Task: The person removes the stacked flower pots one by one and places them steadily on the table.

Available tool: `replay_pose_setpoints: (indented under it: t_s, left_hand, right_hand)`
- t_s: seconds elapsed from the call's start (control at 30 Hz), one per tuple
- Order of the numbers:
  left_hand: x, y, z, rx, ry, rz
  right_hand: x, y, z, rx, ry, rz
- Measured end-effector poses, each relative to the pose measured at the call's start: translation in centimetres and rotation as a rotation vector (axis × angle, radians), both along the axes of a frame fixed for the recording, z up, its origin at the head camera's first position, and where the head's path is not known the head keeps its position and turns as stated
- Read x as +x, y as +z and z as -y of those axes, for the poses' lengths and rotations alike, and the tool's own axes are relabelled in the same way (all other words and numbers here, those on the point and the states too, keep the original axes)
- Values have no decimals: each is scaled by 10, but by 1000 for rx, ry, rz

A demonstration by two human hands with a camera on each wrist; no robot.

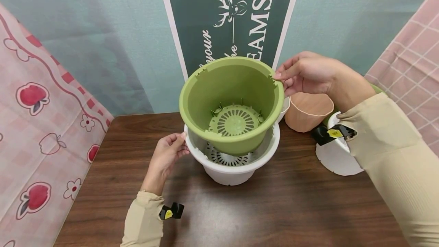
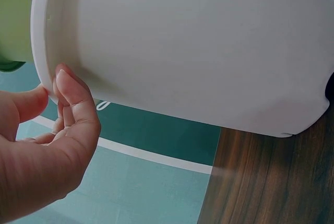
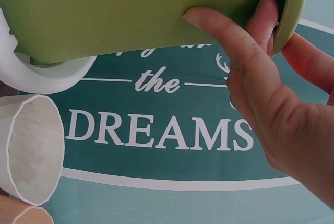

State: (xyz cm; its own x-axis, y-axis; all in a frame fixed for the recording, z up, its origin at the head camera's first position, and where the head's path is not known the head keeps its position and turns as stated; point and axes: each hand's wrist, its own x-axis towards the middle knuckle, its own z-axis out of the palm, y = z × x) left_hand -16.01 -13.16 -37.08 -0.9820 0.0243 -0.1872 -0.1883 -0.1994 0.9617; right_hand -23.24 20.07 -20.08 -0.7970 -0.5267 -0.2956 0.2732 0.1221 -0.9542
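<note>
A green plastic flowerpot (image 1: 236, 83) with a slotted base is held tilted, its lower part inside the mouth of a white flowerpot (image 1: 229, 176). My right hand (image 1: 310, 73) pinches the green pot's rim at the right, thumb inside and fingers outside; the right wrist view shows fingertips (image 3: 195, 18) along its outer wall. With the left hand (image 1: 168, 153) I pinch the white pot's rim at its left, as the left wrist view also shows on the white wall (image 2: 182, 41). Slots in the white pot's base show below the green one.
Beside the stack stand a peach-coloured pot (image 1: 302, 113) and a smaller white pot (image 3: 36, 151). Another white pot (image 1: 337, 159) sits under my right forearm, partly hidden. Printed cloth (image 1: 236, 22) hangs behind the brown wooden table (image 1: 219, 216), with pink cloth at both sides.
</note>
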Motion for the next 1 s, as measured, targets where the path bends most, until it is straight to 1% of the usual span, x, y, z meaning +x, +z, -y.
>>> replay_pose_setpoints:
  t_s: [0.23,0.53,0.73,0.9,1.0]
  left_hand:
    - [1,0,-1,0,2,-4]
    - [3,1,-2,-12,4,4]
    - [4,1,-2,-10,2,5]
    - [4,2,-2,-16,2,9]
    - [4,2,-3,-15,7,11]
  right_hand:
    - [-1,7,-4,-12,-9,-8]
    - [-2,14,-13,-53,18,4]
    - [-2,18,-17,-70,43,-14]
    - [-1,21,-22,-68,43,-41]
    - [-2,22,-25,-99,47,-43]
